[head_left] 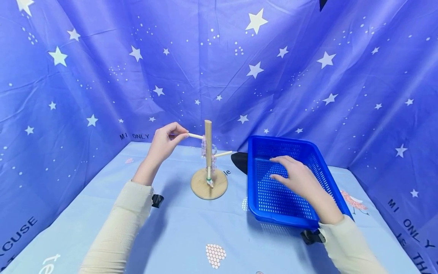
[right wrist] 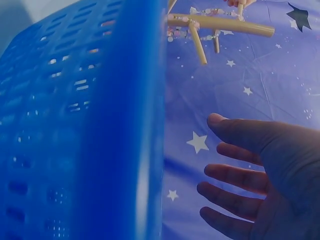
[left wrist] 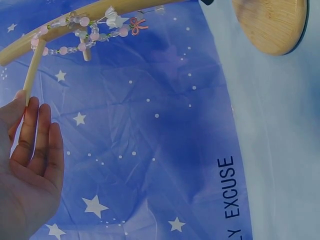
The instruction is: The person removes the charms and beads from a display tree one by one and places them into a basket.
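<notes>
A wooden stand (head_left: 208, 142) with a round base (head_left: 198, 186) and side pegs stands upright mid-table. Between its thumb and fingertips, my left hand (head_left: 163, 141) pinches the outer end of the upper left peg (head_left: 195, 136). A beaded bracelet (left wrist: 63, 50) in pink and clear beads loops over that peg against the post, with a white flower charm (left wrist: 114, 19) and a small bow near it. More beads hang from the right peg (head_left: 223, 154); a green-and-white piece (head_left: 209, 182) is on the front peg. My right hand (head_left: 297, 177) hovers over the blue basket (head_left: 252, 182), fingers spread, holding nothing.
The perforated basket stands to the right of the stand, its mesh floor showing below the right hand. A black shape (head_left: 239, 161) lies between them. Behind the light blue tablecloth (head_left: 184, 236) rises a purple-blue star-printed curtain (head_left: 191, 68).
</notes>
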`<state>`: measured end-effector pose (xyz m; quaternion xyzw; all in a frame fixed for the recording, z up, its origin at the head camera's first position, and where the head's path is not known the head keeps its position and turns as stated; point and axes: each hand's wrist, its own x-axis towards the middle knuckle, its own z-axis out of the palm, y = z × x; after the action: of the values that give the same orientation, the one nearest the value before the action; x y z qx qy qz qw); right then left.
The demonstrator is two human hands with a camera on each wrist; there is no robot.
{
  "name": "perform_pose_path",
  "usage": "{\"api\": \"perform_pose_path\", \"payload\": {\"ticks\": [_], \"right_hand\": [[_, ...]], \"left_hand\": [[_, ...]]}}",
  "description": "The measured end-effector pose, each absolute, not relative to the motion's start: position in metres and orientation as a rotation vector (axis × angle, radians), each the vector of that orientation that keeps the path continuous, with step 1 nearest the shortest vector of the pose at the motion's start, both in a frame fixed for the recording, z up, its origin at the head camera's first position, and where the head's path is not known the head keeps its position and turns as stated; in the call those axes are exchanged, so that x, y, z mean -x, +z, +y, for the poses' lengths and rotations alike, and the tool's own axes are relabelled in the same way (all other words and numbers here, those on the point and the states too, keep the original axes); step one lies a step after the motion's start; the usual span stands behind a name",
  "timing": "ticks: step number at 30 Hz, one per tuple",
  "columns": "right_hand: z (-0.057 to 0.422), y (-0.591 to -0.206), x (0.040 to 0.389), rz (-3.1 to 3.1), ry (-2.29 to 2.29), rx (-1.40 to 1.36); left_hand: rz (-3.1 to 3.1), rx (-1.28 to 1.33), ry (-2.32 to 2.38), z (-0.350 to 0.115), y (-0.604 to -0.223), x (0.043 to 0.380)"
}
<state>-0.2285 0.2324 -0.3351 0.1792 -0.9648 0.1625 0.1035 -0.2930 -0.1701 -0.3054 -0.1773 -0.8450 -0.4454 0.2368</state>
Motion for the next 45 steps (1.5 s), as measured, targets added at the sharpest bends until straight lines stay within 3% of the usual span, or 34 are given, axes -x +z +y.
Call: {"api": "perform_pose_path", "payload": {"ticks": [45], "right_hand": [[0.179,-0.325,0.245,-2.760,0.636,-0.531]], "left_hand": [[-2.297,0.489,-1.247,-0.169,-0.307,0.292]]}}
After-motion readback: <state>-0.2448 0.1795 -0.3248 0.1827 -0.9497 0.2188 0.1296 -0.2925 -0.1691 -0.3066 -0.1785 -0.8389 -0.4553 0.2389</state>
